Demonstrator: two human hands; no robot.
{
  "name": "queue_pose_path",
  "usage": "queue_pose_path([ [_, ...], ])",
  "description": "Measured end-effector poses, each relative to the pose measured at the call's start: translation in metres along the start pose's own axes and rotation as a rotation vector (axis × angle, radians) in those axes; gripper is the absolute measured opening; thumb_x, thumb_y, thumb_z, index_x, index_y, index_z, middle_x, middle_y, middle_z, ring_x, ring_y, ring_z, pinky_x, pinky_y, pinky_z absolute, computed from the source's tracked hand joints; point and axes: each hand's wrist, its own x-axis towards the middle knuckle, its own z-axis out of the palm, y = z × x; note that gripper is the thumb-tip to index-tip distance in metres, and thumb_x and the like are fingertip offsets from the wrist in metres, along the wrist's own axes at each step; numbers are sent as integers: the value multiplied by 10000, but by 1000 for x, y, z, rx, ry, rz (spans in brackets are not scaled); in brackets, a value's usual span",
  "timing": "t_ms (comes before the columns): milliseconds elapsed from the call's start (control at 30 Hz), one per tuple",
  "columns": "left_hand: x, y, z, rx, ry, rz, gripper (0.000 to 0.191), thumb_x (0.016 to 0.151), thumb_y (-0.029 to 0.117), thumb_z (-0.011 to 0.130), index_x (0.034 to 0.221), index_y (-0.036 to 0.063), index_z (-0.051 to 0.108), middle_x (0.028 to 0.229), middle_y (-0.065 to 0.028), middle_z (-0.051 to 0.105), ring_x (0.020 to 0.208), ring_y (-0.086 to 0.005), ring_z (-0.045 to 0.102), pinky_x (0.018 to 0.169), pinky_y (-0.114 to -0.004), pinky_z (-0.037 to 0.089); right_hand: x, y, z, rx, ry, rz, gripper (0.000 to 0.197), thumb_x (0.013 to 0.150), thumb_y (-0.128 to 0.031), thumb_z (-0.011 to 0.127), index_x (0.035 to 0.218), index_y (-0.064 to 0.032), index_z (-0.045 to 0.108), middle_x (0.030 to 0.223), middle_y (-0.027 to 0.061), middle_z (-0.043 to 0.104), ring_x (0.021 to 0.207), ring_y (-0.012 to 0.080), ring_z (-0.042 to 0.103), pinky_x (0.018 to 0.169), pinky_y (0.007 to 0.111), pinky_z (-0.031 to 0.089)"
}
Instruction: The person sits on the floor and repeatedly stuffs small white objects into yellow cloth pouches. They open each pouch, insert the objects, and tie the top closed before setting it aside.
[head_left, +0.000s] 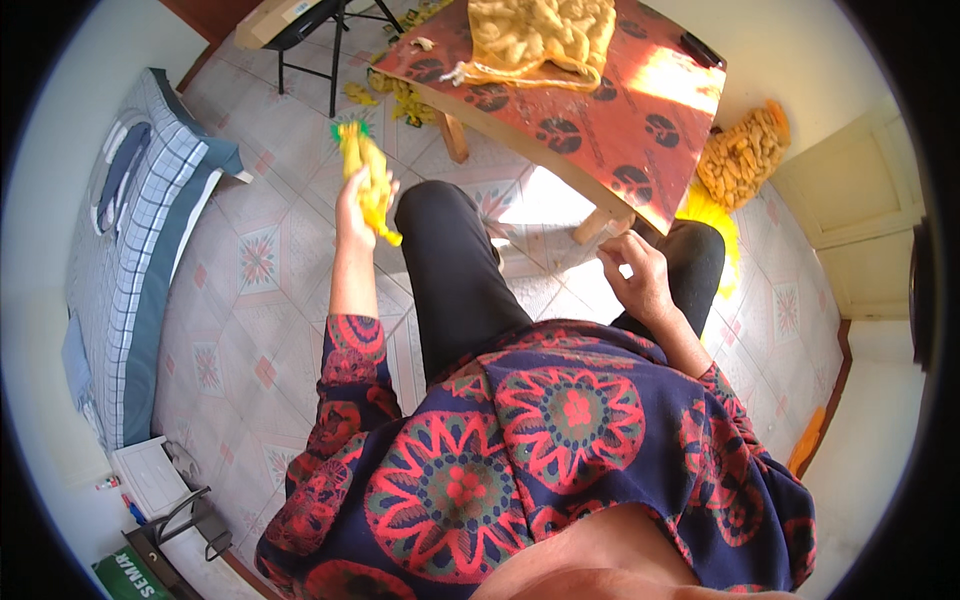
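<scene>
My left hand (356, 210) holds a yellow net bag (367, 176) with a green top edge, out to the left of my knee; the bag is slim and its contents are hard to make out. My right hand (637, 274) is above my right thigh by the table's near corner, thumb and fingertips drawn together; whether anything small is between them cannot be told. On the red-topped table (525, 124) lies a large orange mesh bag (540, 37) full of pale, knobbly pieces, its drawstring along the near edge.
A filled orange mesh bag (746, 157) stands right of the table, above a yellow bundle (709, 232). Yellow and green netting (409, 101) lies on the floor beyond the table's left side. A black-legged folding stool (307, 37) stands at upper left, a bed (150, 247) at far left.
</scene>
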Motion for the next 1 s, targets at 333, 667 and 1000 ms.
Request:
queue_pose_path([
  [333, 36, -120, -205, 90, 242, -318, 267, 879, 334, 648, 1040, 124, 612, 788, -59, 617, 577, -224, 617, 470, -353, 485, 92, 86, 5, -323, 55, 158, 111, 845, -113, 667, 867, -35, 591, 792, 140, 587, 710, 332, 616, 644, 388, 500],
  [667, 239, 31, -144, 406, 244, -212, 423, 733, 362, 817, 962, 49, 648, 775, -72, 639, 535, -204, 601, 434, -332, 464, 103, 62, 14, -329, 88, 190, 83, 837, -45, 671, 823, -19, 594, 757, 150, 583, 673, 355, 613, 610, 404, 494],
  [1000, 307, 107, 50, 453, 143, 507, 371, 819, 203, 768, 1070, -37, 638, 986, -74, 670, 881, -144, 614, 808, -276, 476, 109, 45, 14, -346, 90, 350, 84, 843, -30, 682, 830, -19, 600, 735, 122, 576, 596, 273, 594, 568, 359, 476],
])
